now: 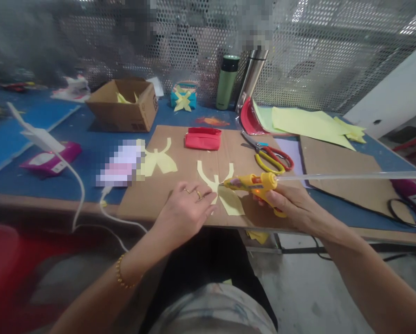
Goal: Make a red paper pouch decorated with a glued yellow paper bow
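Clock directions are taken from the yellow cutout under the nozzle, twelve pointing away from the person. The largest item is the blue table (91, 141). A flat cardboard sheet (189, 169) lies on it beneath the work; a cut cardboard piece (340, 164) lies toward three o'clock. An open cardboard box (119, 115), containing yellow scraps, stands at about eleven. At twelve stands a green flask (226, 86), with a steel flask (252, 74) just to its right.

The right hand (295, 206), at three, has its grip closed around the handle of a yellow glue gun (263, 182), whose nozzle points to nine. The left hand (186, 208), at nine, lies over the near-left part of the cutout, fingers bent; whether its grip pinches the paper cannot be told. Scissors (269, 155) with red and yellow handles rest between one and two.

The yellow cutout (230, 202) lies flat on the sheet, the nozzle at its middle; contact cannot be confirmed. A similar cutout (159, 162) lies at ten. A red pouch (203, 140) sits at eleven.
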A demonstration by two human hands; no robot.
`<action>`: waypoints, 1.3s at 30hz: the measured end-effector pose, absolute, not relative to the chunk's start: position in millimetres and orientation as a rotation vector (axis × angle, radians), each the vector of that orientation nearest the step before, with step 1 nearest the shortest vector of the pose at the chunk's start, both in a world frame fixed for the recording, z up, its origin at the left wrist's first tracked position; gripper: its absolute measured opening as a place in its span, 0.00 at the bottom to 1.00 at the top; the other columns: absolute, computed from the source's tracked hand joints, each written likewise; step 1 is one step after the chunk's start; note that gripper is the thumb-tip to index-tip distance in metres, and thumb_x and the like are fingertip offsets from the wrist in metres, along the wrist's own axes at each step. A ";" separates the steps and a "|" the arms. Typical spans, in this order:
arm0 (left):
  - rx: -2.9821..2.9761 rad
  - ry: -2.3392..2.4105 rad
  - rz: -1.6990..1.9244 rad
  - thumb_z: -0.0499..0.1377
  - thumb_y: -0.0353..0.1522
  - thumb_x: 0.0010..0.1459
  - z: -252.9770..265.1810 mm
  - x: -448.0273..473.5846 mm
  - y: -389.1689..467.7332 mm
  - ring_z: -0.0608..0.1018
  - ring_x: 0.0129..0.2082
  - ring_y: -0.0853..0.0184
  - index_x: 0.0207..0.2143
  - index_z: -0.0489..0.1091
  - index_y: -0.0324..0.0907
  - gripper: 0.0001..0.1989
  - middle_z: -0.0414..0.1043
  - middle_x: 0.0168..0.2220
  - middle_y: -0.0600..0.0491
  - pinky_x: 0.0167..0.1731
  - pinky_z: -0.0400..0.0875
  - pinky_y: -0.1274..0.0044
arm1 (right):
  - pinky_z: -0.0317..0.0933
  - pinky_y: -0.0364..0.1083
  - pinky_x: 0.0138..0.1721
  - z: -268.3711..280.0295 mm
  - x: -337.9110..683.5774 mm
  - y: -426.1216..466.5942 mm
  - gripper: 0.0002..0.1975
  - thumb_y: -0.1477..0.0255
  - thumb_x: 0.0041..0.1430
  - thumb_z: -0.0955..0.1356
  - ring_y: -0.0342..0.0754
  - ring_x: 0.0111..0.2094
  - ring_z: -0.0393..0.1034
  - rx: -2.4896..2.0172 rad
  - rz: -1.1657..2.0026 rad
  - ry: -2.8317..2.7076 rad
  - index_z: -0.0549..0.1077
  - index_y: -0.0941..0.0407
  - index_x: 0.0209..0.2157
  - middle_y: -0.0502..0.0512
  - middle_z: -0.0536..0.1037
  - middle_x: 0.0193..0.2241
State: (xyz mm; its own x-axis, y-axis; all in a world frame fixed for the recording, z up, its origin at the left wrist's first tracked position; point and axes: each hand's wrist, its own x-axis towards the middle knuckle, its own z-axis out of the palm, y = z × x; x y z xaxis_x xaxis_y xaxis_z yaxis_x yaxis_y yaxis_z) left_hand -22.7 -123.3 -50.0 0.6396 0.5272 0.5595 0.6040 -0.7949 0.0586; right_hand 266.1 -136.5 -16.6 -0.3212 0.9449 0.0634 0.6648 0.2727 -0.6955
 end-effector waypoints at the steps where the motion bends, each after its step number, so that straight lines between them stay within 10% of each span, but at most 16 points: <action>1: -2.719 -0.944 -0.870 0.56 0.29 0.71 -50.1 -22.7 -123.1 0.79 0.44 0.61 0.48 0.77 0.41 0.10 0.82 0.46 0.48 0.47 0.67 0.66 | 0.60 0.47 0.30 -16.9 266.4 -136.0 0.32 0.43 0.69 0.59 0.49 0.27 0.69 -1.448 0.789 -2.075 0.77 0.54 0.31 0.55 0.78 0.28; 39: -2.790 -1.108 -1.142 0.57 0.30 0.71 -32.8 -39.9 -114.0 0.80 0.46 0.63 0.46 0.79 0.40 0.10 0.81 0.47 0.47 0.50 0.74 0.69 | 0.56 0.46 0.27 -17.4 262.9 -137.2 0.37 0.40 0.69 0.54 0.46 0.24 0.65 -1.432 0.698 -2.146 0.75 0.55 0.30 0.54 0.74 0.24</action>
